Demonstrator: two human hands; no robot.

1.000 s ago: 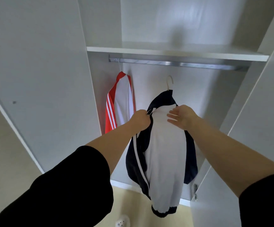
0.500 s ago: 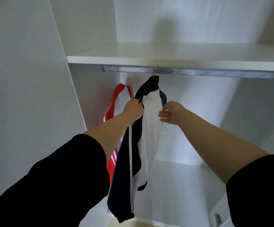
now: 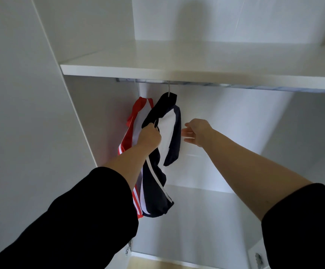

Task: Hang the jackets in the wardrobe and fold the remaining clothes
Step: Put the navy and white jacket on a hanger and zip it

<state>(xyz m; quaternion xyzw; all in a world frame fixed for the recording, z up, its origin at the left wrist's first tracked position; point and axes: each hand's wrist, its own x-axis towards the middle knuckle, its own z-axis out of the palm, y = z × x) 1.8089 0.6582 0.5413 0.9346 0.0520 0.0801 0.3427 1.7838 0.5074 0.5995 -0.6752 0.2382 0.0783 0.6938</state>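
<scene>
Here, at the far left, the white wardrobe door (image 3: 22,117) stands open, its flat panel filling that side of the view. Beside it, inside the wardrobe, a red and white track jacket (image 3: 136,121) with white sleeve stripes hangs from the metal rail (image 3: 235,86) fixed under the white shelf (image 3: 157,69); it sits close to the left inner wall, partly hidden behind the left forearm.

Just to its right hangs the navy and white track jacket (image 3: 157,183), on a hanger whose thin hook (image 3: 169,90) rises to the rail; whether the hook rests fully on the rail is hard to tell in the blur. The two jackets touch or nearly touch along their sides. The navy jacket is turned edge-on, its white front panel facing right and a white stripe running down the dark sleeve to the cuff.

The left hand (image 3: 149,137), reaching out of a black sleeve (image 3: 76,226), has its fingers curled tight round the navy jacket's front edge near the collar, gripping the cloth.

Further right, the right hand (image 3: 197,132) is apart from the jacket, just beside its dark right sleeve, with fingers straight and loosely spread, holding nothing. Its bare forearm runs down to a second black sleeve (image 3: 305,226) at the lower right corner.
</scene>
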